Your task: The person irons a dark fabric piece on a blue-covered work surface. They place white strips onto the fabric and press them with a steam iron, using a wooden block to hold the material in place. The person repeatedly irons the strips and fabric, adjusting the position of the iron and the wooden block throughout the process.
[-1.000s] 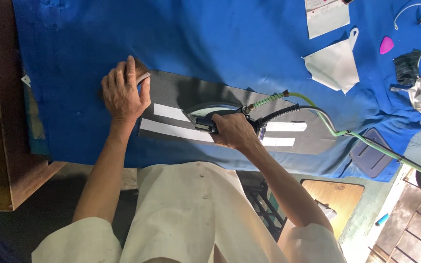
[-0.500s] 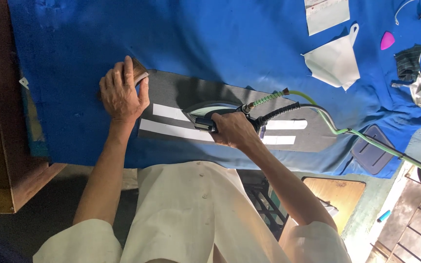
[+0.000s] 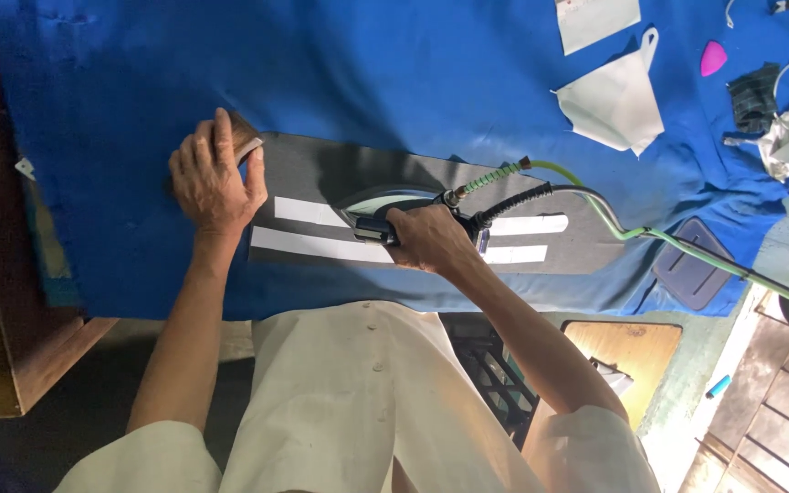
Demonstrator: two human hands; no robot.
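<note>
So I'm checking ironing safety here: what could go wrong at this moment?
The left hand presses flat on the grey fabric piece in line with the steam iron, so a slide that way could burn its fingers. The hose and cable trail across the blue cover and could snag, tugging the right hand.

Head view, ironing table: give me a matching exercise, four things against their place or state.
Things:
1. Steam iron with dark handle
2. Long grey fabric piece with two white stripes
3. Small pink teardrop-shaped chalk
4. White folded fabric piece with a loop

Places or states:
A. Lies loose on the blue table cover, far right corner
B. Gripped by the right hand
C. Pressed flat at one end by the left hand
D. Lies beyond the iron's green hose, untouched

Pairs: 1-B, 2-C, 3-A, 4-D
</note>
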